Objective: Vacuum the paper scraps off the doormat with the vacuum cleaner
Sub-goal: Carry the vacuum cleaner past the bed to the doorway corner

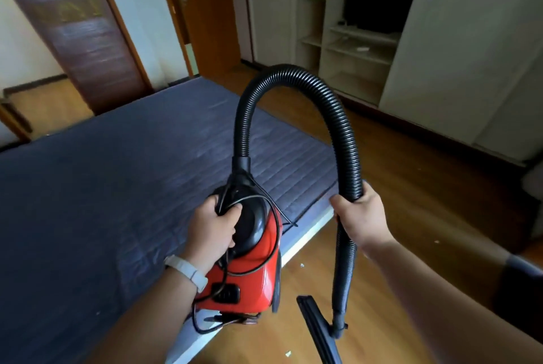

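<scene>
Here, the fingers of the left hand are clamped on the black top of the red vacuum cleaner, pinning a loop of its cord under them. The body hangs below those fingers, over the edge of the bed. The right hand has its fingers wrapped round the ribbed hose. The hose arches above both hands, then drops beneath the right fingers to the flat nozzle near the wooden floor. A few paper scraps lie on the floor, below and between the hands. A pale wristband sits behind the left fingers.
</scene>
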`<state>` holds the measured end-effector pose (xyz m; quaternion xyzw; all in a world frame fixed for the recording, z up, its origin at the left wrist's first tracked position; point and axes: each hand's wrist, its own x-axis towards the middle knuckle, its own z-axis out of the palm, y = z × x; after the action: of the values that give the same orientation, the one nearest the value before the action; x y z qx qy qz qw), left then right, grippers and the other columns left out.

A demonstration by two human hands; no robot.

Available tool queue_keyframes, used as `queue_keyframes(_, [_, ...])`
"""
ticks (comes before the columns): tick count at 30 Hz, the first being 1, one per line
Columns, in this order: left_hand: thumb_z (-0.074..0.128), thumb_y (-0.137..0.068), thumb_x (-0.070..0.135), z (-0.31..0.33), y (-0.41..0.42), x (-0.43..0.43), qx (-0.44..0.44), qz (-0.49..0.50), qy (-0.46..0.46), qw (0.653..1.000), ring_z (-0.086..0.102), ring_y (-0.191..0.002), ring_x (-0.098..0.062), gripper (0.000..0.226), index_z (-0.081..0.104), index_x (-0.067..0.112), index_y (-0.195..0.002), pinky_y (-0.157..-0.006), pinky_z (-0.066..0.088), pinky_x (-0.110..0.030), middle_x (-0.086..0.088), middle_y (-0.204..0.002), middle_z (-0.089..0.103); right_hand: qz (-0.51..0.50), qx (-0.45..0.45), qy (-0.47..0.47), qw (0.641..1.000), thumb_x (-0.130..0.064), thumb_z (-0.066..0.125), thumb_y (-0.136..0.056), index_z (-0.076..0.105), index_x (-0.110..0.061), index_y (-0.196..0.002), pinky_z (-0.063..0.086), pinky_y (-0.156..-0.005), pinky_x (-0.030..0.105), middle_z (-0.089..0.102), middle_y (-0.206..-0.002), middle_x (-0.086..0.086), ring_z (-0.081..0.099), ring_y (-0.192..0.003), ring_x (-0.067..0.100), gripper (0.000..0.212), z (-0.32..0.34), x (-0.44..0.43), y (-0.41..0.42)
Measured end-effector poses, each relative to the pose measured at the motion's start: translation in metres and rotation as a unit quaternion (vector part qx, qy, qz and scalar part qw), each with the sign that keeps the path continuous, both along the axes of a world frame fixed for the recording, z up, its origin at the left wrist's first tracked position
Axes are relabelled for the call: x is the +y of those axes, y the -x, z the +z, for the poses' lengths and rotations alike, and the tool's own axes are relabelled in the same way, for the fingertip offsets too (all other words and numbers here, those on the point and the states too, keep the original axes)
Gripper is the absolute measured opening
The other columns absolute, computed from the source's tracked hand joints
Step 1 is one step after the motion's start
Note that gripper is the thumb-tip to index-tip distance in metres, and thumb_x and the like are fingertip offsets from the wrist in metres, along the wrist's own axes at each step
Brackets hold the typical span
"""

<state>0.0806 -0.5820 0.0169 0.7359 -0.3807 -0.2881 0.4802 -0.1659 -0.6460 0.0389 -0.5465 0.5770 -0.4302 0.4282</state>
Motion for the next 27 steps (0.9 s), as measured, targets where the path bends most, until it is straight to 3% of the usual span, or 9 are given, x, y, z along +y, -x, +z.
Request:
queue_keyframes(5, [0.067,-0.09,0.021,-0.004,0.028,-0.08,-0.008,-0.068,-0.007,0.998,0.048,-0.032,-0.02,0.017,0.062,0.017,-0.074,-0.036,0.04,-0.024,0.002,-0.041,0.051,-0.078,0.028,-0.001,0.997,-0.003,0.067,-0.079,0.049,-0.015,-0.079,0.048,-0.055,0.034,0.056,-0.07,0.009,0.053,-0.059,0.022,0.022,-0.002,-0.045,0.042])
queue_keyframes(14, [0.067,-0.089,0.027,-0.019,0.049,-0.241,0.004,-0.212,-0.021,0.977,0.053,-0.034,-0.021,0.013,0.063,0.02,-0.078,-0.042,0.045,-0.029,0.0,-0.044,0.055,-0.213,0.099,-0.007,0.972,-0.003,0.065,-0.079,0.05,-0.012,-0.081,0.049,-0.05,0.031,0.059,-0.067,0.007,0.055,-0.055,0.02,0.018,0.008,-0.146,0.069])
queue_keyframes(21, [0.065,-0.089,0.032,-0.008,0.066,-0.349,-0.018,-0.322,-0.027,0.946,0.058,-0.038,-0.022,0.016,0.062,0.02,-0.079,-0.045,0.049,-0.032,0.0,-0.047,0.059,-0.298,0.119,-0.009,0.947,-0.006,0.068,-0.081,0.05,-0.014,-0.082,0.057,-0.059,0.044,0.059,-0.072,0.011,0.058,-0.061,0.025,0.02,0.013,-0.203,0.081])
queue_keyframes(27, [0.065,-0.091,0.03,-0.003,0.102,-0.419,-0.033,-0.359,-0.021,0.933,0.056,-0.037,-0.019,0.014,0.063,0.021,-0.08,-0.045,0.049,-0.032,0.0,-0.048,0.059,-0.336,0.109,-0.002,0.936,-0.005,0.067,-0.079,0.05,-0.016,-0.082,0.052,-0.053,0.034,0.059,-0.075,0.014,0.055,-0.062,0.023,0.02,0.016,-0.244,0.109])
